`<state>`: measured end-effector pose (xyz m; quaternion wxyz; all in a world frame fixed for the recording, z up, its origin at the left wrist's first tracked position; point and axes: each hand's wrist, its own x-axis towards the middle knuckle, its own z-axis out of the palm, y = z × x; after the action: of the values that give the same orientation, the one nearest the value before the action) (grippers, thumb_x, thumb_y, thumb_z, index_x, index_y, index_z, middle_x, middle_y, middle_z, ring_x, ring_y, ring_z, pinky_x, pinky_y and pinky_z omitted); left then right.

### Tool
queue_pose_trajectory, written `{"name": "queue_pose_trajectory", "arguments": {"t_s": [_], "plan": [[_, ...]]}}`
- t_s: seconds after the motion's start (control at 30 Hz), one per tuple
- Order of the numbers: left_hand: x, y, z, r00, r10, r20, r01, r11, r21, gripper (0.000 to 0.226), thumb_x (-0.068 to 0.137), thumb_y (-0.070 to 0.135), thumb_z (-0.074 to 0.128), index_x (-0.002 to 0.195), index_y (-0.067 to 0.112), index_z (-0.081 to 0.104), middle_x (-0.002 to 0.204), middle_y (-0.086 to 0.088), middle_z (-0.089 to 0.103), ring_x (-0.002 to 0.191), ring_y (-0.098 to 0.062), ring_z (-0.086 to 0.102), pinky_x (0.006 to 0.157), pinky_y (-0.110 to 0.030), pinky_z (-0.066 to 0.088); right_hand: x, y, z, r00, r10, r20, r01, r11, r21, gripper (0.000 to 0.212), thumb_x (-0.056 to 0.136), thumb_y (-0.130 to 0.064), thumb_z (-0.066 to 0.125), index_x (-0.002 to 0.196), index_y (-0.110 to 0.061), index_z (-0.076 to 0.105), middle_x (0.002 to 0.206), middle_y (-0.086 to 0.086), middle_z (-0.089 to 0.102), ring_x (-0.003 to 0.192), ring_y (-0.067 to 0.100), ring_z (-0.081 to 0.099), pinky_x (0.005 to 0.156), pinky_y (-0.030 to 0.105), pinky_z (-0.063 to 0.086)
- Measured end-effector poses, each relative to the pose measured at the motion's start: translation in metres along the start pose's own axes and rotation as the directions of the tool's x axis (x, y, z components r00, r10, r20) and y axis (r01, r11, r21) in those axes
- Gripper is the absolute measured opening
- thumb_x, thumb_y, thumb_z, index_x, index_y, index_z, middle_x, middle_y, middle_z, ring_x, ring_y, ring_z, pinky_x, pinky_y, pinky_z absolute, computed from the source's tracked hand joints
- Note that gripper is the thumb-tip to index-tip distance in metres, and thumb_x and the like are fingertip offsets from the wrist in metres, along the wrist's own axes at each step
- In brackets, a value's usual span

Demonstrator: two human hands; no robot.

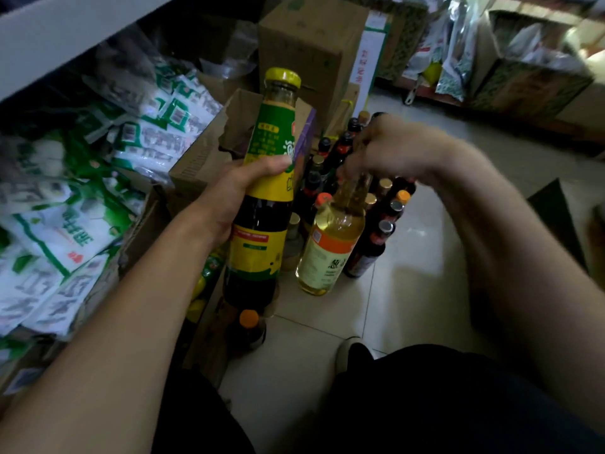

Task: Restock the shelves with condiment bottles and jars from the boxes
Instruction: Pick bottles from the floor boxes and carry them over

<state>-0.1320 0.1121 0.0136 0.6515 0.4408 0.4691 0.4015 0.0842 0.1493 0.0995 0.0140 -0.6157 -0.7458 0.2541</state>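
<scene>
Pale glossy floor tiles (422, 290), thin dark grout lines, white shelf board (65, 37) upper left — dim light

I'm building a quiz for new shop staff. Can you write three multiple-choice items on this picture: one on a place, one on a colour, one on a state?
1. The clear bottle of pale yellow liquid with an orange label is where?
A. right of the tall dark sauce bottle
B. left of it
C. on top of it

2. The dark sauce bottle's cap is:
A. red
B. yellow
C. white

3. The left hand is:
A. idle
B. pointing
C. gripping the dark sauce bottle

Key: 1 A, it stands at that bottle's right; 2 B, the cap shows yellow; 3 C, it wraps the bottle.
</scene>
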Motion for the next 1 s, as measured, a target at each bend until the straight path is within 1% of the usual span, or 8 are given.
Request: {"name": "queue_pose_trajectory", "arguments": {"t_s": [0.1,0.17,0.27,0.37,0.57,0.73,0.83,1.0], "plan": [[-0.002,0.001,0.002,0.998,0.016,0.054,-0.015,1.0,-0.017,0.038,0.067,0.043,0.076,0.093,0.016,0.071,0.082,-0.013,0.071,0.067,-0.028,0.07,0.065,-0.036,0.058,-0.014,-0.019,-0.038,1.0,-0.026,0.013,0.026,1.0,0.002,0.022,0.089,-0.023,0.068,0.07,-0.019,0.058,0.048,-0.009,0.056,0.035,-0.001,0.048,0.033,0.013,0.032],[-0.004,0.003,0.004,0.996,0.025,0.085,-0.022,0.999,-0.035,0.037,0.07,0.041,0.074,0.094,0.013,0.069,0.081,-0.013,0.071,0.066,-0.027,0.069,0.064,-0.035,0.058,-0.017,-0.026,-0.053,1.0,-0.012,-0.01,0.011,1.0,-0.023,0.016,0.089,-0.03,0.068,0.081,-0.017,0.064,0.063,-0.002,0.057,0.036,0.004,0.045,0.035,0.017,0.033],[-0.009,0.007,0.008,0.994,0.042,0.1,-0.036,0.998,-0.06,0.032,0.077,0.037,0.065,0.096,0.012,0.067,0.081,-0.011,0.071,0.066,-0.025,0.068,0.065,-0.034,0.058,-0.019,-0.035,-0.065,0.998,0.03,-0.057,-0.032,0.999,-0.029,0.022,0.088,-0.037,0.068,0.093,-0.016,0.067,0.065,0.0,0.052,0.042,0.009,0.039,0.038,0.021,0.032],[-0.014,0.01,0.009,0.993,0.058,0.1,-0.051,0.996,-0.07,0.029,0.078,0.036,0.064,0.094,0.013,0.068,0.079,-0.01,0.071,0.066,-0.024,0.068,0.065,-0.033,0.058,-0.023,-0.043,-0.073,0.995,0.031,-0.099,-0.037,0.998,-0.056,0.026,0.087,-0.041,0.069,0.083,-0.015,0.064,0.065,0.001,0.052,0.049,0.014,0.041,0.048,0.024,0.033],[-0.012,0.014,0.005,0.994,0.094,0.06,-0.089,0.993,-0.076,0.028,0.076,0.04,0.069,0.088,0.015,0.072,0.081,-0.011,0.072,0.068,-0.024,0.07,0.062,-0.032,0.058,-0.03,-0.055,-0.073,0.974,-0.004,-0.228,-0.017,0.996,-0.09,0.028,0.088,-0.041,0.069,0.072,-0.023,0.055,0.067,-0.006,0.054,0.052,0.008,0.046,0.041,0.02,0.036],[0.001,0.016,0.007,0.987,0.135,-0.089,-0.141,0.988,-0.064,0.035,0.062,0.049,0.077,0.081,0.02,0.073,0.081,-0.011,0.072,0.069,-0.026,0.069,0.068,-0.038,0.055,-0.028,-0.051,-0.081,0.941,-0.009,-0.339,-0.025,0.995,-0.096,0.027,0.088,-0.035,0.07,0.074,-0.017,0.055,0.072,-0.004,0.057,0.06,0.009,0.052,0.041,0.02,0.036],[0.008,0.03,0.015,0.976,0.158,-0.153,-0.17,0.983,-0.068,0.035,0.06,0.052,0.077,0.082,0.025,0.074,0.082,-0.007,0.073,0.071,-0.024,0.07,0.069,-0.038,0.054,-0.022,-0.046,-0.094,0.921,-0.046,-0.386,0.002,0.993,-0.114,0.023,0.086,-0.036,0.071,0.088,-0.018,0.058,0.089,0.001,0.06,0.082,0.019,0.057,0.052,0.023,0.033],[0.014,0.122,0.011,0.963,0.236,-0.133,-0.254,0.956,-0.149,0.057,0.063,0.046,0.08,0.105,0.009,0.067,0.087,-0.018,0.069,0.075,-0.034,0.069,0.073,-0.043,0.058,-0.006,-0.05,-0.144,0.899,-0.112,-0.424,0.056,0.988,-0.142,0.029,0.086,-0.039,0.071,0.097,-0.014,0.064,0.079,-0.002,0.055,0.065,0.009,0.049,0.052,0.024,0.033]]}}
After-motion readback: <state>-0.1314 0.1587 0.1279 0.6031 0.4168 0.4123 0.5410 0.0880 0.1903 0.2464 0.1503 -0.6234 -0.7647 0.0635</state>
